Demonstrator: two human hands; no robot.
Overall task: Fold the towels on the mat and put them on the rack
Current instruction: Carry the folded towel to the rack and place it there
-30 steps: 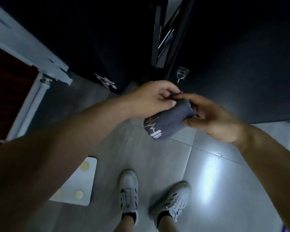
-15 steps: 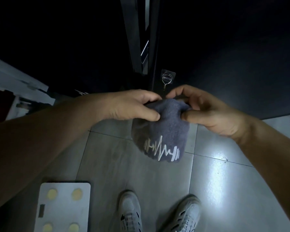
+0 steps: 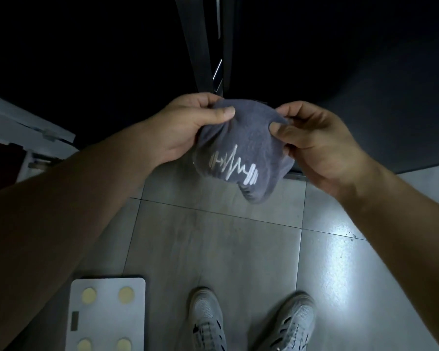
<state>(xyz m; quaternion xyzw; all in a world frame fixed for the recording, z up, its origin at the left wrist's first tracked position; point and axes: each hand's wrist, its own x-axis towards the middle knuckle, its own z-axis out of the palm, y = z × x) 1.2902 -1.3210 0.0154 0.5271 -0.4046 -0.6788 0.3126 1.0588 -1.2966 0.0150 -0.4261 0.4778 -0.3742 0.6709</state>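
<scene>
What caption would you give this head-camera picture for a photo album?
Left hand and right hand pinch a grey towel above the tiled floor.

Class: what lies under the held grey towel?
Grey floor tiles lie below the towel, pinched by the left hand and right hand. The floor right behind it is covered.
</scene>
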